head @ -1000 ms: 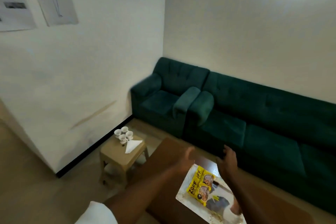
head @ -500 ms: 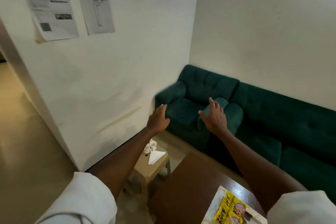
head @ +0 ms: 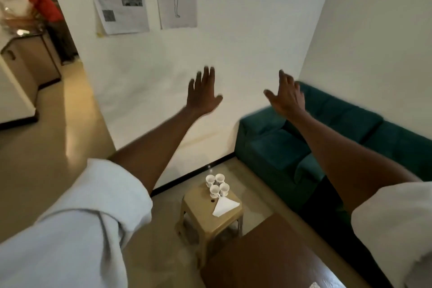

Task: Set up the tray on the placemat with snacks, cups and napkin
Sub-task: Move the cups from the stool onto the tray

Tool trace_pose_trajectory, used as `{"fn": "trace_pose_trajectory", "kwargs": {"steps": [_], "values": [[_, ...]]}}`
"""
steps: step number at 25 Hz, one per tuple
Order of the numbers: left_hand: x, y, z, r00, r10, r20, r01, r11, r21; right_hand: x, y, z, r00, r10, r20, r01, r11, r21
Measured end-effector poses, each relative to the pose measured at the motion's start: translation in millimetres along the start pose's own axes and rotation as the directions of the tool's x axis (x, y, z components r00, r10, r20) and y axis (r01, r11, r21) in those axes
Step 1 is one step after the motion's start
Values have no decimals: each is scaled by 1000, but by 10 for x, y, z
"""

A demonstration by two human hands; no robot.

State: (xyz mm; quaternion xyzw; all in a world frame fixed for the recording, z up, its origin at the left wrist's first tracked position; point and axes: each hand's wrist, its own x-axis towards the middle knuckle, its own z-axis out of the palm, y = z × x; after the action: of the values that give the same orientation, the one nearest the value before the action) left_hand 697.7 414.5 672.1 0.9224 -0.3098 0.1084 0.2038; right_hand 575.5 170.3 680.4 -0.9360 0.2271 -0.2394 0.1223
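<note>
left hand [head: 203, 93], right hand [head: 286, 97] aloft, fingers spread, empty. four white cups [head: 217, 184] and folded napkin [head: 225, 206] on beige plastic stool [head: 210, 221] beside brown desk [head: 268, 259]. step, likely: fetch cups. next: reach down, grip cups without knocking neighbours.

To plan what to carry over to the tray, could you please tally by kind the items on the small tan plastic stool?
Small round white cups: 4
Triangle-folded white paper napkin: 1
Total: 5, all on the tan plastic stool
</note>
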Motion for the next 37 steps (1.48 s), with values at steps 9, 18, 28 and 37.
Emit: {"fn": "trace_pose_trajectory", "kwargs": {"steps": [9,18,28,37], "values": [[1044,-848,424,984,-81,-159,88,995,39,1252,-263,742,998,-66,-1,66,998,9],[1693,-1575,2037,992,-83,90,94,989,-116,1544,-111,2502,974,140,178,-145,989,16],[124,-2133,5262,783,-196,590,249,969,-8,-25,909,5577,663,283,693,-296,949,-105],[-709,-2208,6433,745,-176,643,239,971,-10,-1257,1329,6649,631,177,756,-144,983,-110]]}}
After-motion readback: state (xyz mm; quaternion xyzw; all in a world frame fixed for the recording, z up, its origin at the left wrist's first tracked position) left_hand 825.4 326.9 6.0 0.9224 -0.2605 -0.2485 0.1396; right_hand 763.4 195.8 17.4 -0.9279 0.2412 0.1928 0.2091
